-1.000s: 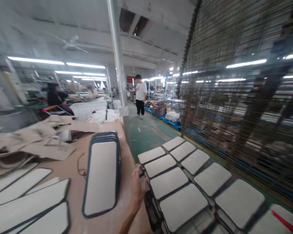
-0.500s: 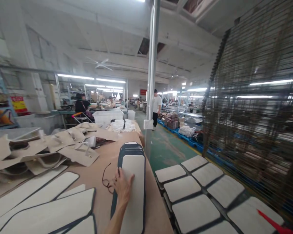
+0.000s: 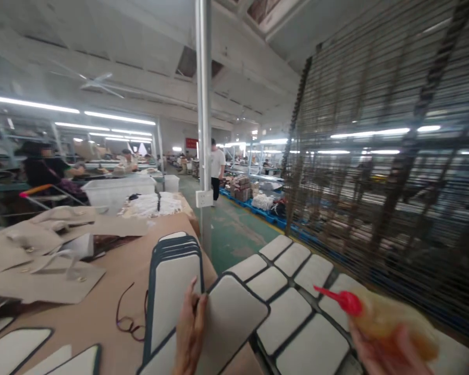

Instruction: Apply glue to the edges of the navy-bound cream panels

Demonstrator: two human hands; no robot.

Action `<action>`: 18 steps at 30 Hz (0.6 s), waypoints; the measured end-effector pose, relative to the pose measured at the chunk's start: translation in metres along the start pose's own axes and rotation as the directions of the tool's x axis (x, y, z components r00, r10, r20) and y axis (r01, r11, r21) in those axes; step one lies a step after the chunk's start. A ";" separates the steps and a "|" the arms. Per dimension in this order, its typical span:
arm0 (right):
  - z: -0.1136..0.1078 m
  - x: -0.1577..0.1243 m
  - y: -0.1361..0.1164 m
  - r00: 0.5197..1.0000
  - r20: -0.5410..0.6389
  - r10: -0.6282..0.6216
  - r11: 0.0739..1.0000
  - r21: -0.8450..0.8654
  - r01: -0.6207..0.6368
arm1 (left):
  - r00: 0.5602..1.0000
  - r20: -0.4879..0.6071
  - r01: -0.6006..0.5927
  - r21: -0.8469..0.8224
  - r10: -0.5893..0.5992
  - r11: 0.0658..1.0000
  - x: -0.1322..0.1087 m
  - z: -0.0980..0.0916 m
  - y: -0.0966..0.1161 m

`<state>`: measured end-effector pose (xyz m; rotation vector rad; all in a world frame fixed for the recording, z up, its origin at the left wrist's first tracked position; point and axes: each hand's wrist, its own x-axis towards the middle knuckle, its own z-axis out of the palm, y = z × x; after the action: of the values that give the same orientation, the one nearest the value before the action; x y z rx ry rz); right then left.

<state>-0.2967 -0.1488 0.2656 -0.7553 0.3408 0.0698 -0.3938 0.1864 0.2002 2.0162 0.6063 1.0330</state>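
Observation:
My left hand (image 3: 190,330) grips a cream panel with a dark edge (image 3: 234,312), which is tilted over the table's right edge. Just behind it lies a neat pile of similar long panels (image 3: 176,278), their rounded ends fanned slightly. At lower right my right hand (image 3: 391,351) is wrapped round a clear squeeze bottle (image 3: 400,317) with a red nozzle pointing left. Amber liquid shows inside the bottle. Beside the pile, a pair of glasses (image 3: 130,324) rests on the brown table surface.
Rows of cream panels (image 3: 300,325) lie to the right, beneath the bottle. Beige bag pieces with handles (image 3: 58,273) cover the table's left side. A metal post (image 3: 204,120) rises beyond the table. A wire rack (image 3: 375,172) stands at right; people are farther back.
The view has turned right. My left hand has gone from resting on the pile to holding a panel off to its right. My right hand and the whole bottle have come into view.

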 end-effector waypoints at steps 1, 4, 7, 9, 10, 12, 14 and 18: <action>0.007 -0.005 -0.004 0.999 -0.011 -0.034 0.997 0.070 0.035 | 0.992 0.108 -0.063 -0.007 0.064 0.998 0.003 -0.003 0.013; 0.030 -0.018 -0.025 0.946 0.136 -0.296 0.952 0.119 0.281 | 0.864 0.416 -0.297 -0.036 0.285 0.954 0.015 -0.014 0.059; 0.047 -0.027 -0.052 0.838 0.313 -0.447 0.889 0.055 0.454 | 0.624 0.648 -0.505 -0.093 0.437 0.858 0.028 -0.023 0.110; 0.054 -0.032 -0.069 0.801 0.422 -0.425 0.886 0.010 0.464 | 0.462 0.747 -0.588 -0.144 0.477 0.796 0.034 -0.026 0.143; 0.057 -0.035 -0.076 0.784 0.476 -0.398 0.887 -0.019 0.462 | 0.387 0.783 -0.617 -0.174 0.488 0.768 0.035 -0.027 0.158; 0.060 -0.039 -0.089 0.750 0.573 -0.330 0.888 -0.081 0.452 | 0.244 0.835 -0.645 -0.240 0.493 0.725 0.036 -0.026 0.184; 0.060 -0.042 -0.098 0.724 0.636 -0.265 0.890 -0.128 0.438 | 0.123 0.861 -0.643 -0.309 0.493 0.701 0.034 -0.024 0.205; 0.055 -0.042 -0.109 0.689 0.703 -0.177 0.902 -0.164 0.399 | -0.020 0.878 -0.586 -0.397 0.478 0.706 0.025 -0.021 0.233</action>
<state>-0.3013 -0.1877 0.3886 -1.0314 -0.5160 0.0916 -0.3828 0.0766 0.4080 2.5023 -0.9691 -0.1597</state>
